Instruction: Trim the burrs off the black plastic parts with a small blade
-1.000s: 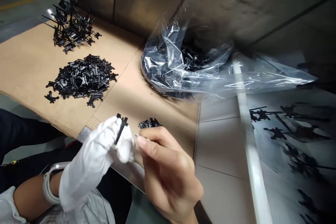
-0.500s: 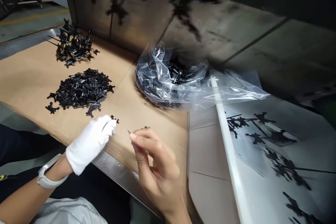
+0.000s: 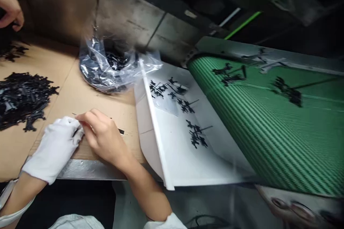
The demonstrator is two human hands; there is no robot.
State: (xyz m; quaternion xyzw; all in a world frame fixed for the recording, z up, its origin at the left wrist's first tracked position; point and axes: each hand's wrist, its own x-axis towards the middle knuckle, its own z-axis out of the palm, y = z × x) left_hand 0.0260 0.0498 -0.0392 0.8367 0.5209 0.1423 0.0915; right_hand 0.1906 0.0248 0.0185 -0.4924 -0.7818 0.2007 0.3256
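- Head view: bare right hand (image 3: pixel 103 136) pinched a thin black plastic piece (image 3: pixel 120 131) above a cardboard sheet (image 3: pixel 88 103).
- White-gloved left hand (image 3: pixel 53 148) lay just beside; its grip was unclear.
- Black plastic parts (image 3: pixel 21 100) lay heaped leftward.

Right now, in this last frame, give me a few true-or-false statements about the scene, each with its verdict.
1. The left hand wears a white glove. True.
2. The right hand wears a matching glove. False: it is bare.
3. The clear plastic bag holds black parts. True.
4. The green ribbed surface lies left of the cardboard. False: it lies to the right, beyond a white panel.
5. Another person's hand shows at the top left corner. True.
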